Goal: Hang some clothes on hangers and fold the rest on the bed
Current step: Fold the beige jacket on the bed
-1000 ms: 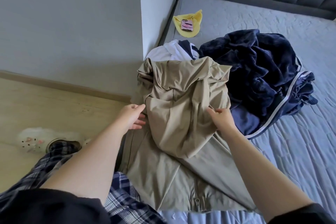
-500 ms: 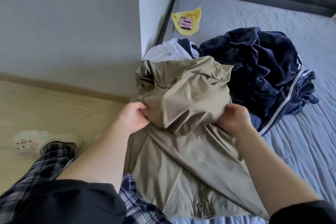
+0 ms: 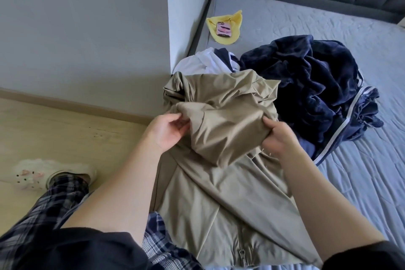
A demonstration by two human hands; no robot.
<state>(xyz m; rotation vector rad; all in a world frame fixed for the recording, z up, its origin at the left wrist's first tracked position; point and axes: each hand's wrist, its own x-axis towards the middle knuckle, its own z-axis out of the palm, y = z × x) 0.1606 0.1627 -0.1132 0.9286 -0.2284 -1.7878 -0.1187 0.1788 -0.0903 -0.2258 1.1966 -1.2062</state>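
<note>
Beige zip jacket (image 3: pixel 219 204) lies on the bed (image 3: pixel 306 17) edge in front of me, zipper end nearest, top part bunched and folded back. Crumpled navy fleece garment (image 3: pixel 306 85) just right of it; white garment (image 3: pixel 197 61) behind it.

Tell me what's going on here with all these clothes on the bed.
A person is folding a tan jacket at the edge of the bed. The left hand and right hand each grip a side of its upper part, which is turned down over the body. Beyond it lie a heap of navy clothes and a white garment, not yet folded. A phone rests on a yellow cloth near the headboard.
</note>
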